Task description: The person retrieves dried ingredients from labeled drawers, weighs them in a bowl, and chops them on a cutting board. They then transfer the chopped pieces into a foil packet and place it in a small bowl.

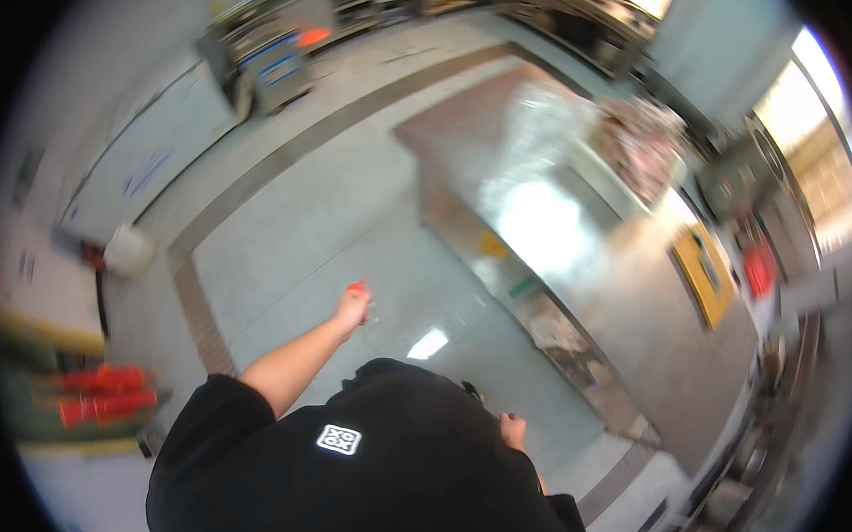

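My left hand [354,308] is out in front of my body, over the floor, with its fingers closed around a small orange-red object [357,286]; blur hides what kind it is. Close to my right side is my right hand [513,429], its fingers curled; whether anything is in it cannot be told. To the right stands a stainless steel table [645,357], touched by neither hand. On it are a white plastic tub [604,176] lined with clear plastic film and heaped with what looks like raw meat, and a yellow cutting board [701,277] with a knife [706,265] on it.
A drain channel with a grating [287,154] curves across the grey floor. White chest freezer-like box [154,147], a white bucket [129,252] and red objects [108,394] are at the left. Steel work tables [591,14] line the far wall. Under the near table, a shelf [539,312] holds bags.
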`<state>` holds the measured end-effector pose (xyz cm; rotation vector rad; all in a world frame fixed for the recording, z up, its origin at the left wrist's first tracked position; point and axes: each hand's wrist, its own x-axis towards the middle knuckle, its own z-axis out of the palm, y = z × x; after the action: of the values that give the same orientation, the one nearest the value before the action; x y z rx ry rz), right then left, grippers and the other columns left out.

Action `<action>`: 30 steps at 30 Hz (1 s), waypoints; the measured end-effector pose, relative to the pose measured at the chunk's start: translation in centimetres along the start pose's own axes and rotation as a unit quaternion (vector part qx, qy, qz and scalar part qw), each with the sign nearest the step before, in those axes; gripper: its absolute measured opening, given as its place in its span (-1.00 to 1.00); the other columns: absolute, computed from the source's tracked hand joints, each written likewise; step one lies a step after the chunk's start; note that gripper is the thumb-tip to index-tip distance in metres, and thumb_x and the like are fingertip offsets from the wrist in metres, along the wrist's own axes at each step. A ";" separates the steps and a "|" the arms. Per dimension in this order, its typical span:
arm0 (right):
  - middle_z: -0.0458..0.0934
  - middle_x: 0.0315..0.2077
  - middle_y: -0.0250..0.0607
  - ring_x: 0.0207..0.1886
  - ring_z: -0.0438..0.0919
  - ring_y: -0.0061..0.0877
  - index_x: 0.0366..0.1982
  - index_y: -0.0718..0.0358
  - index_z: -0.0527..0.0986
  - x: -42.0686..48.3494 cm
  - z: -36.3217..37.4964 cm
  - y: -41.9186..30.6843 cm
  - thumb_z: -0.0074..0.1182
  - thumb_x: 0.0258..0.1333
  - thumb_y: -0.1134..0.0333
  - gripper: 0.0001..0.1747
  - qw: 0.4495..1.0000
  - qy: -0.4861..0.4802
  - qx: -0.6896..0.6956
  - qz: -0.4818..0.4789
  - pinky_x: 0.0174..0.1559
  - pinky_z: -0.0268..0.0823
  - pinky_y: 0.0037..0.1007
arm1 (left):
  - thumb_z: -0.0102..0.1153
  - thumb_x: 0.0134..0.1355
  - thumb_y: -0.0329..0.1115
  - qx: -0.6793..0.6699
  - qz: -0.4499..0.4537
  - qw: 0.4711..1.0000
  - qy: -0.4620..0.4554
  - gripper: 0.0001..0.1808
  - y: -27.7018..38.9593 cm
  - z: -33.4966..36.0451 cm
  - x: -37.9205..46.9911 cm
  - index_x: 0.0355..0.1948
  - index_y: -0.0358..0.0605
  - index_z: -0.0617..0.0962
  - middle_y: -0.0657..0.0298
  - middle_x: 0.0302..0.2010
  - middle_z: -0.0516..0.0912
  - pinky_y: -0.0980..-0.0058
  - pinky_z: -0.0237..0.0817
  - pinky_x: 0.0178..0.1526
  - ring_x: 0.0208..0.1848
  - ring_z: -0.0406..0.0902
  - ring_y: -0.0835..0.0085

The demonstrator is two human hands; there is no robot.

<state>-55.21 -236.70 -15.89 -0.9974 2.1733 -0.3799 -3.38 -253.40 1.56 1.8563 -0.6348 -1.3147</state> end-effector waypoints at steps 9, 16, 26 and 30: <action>0.67 -0.49 0.21 -0.39 0.68 -0.11 -0.45 0.46 0.64 2.7 -10.1 16.5 0.22 0.01 0.16 -0.60 0.965 0.101 0.151 0.189 -0.22 0.48 -0.09 | 0.09 0.45 -0.32 0.051 0.121 0.973 -0.190 -0.74 10.0 32.5 -15.0 -0.41 -0.01 0.36 0.41 -0.63 0.42 0.55 0.14 -0.65 -0.68 0.31 0.62; 0.63 -0.55 0.01 -0.45 0.59 -0.25 -0.49 0.40 0.58 -1.5 -17.9 26.4 0.21 0.05 0.20 -0.67 0.882 0.195 0.274 0.329 -0.27 0.42 -0.15 | 0.12 0.43 -0.39 0.214 0.297 0.831 -0.419 -0.73 14.0 57.9 -21.9 -0.43 0.00 0.35 0.45 -0.62 0.40 0.57 0.16 -0.59 -0.64 0.34 0.67; 0.61 -0.56 -0.05 -0.43 0.55 -0.33 -0.55 0.39 0.55 -12.7 -23.4 36.3 0.18 0.08 0.16 -0.62 0.782 0.231 0.310 0.489 -0.29 0.38 -0.15 | 0.19 0.35 -0.39 0.298 0.267 0.719 -0.568 -0.92 5.1 90.0 -31.6 -0.27 -0.17 0.58 0.37 -0.39 0.64 0.50 0.38 -0.28 -0.36 0.54 0.59; 0.66 -0.51 0.02 -0.37 0.64 -0.21 -0.44 0.41 0.60 -16.1 -21.9 35.6 0.20 0.11 0.11 -0.59 0.641 0.315 0.350 0.606 -0.26 0.45 -0.13 | 0.21 0.41 -0.39 0.197 0.239 0.642 -0.701 -0.89 0.5 101.5 -36.5 -0.15 -0.19 0.68 0.40 -0.36 0.64 0.57 0.35 -0.26 -0.33 0.49 0.66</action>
<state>-82.73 -201.69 -11.17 1.2151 2.3440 -0.8356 -111.20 -256.36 4.02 0.3674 -2.1364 -2.1334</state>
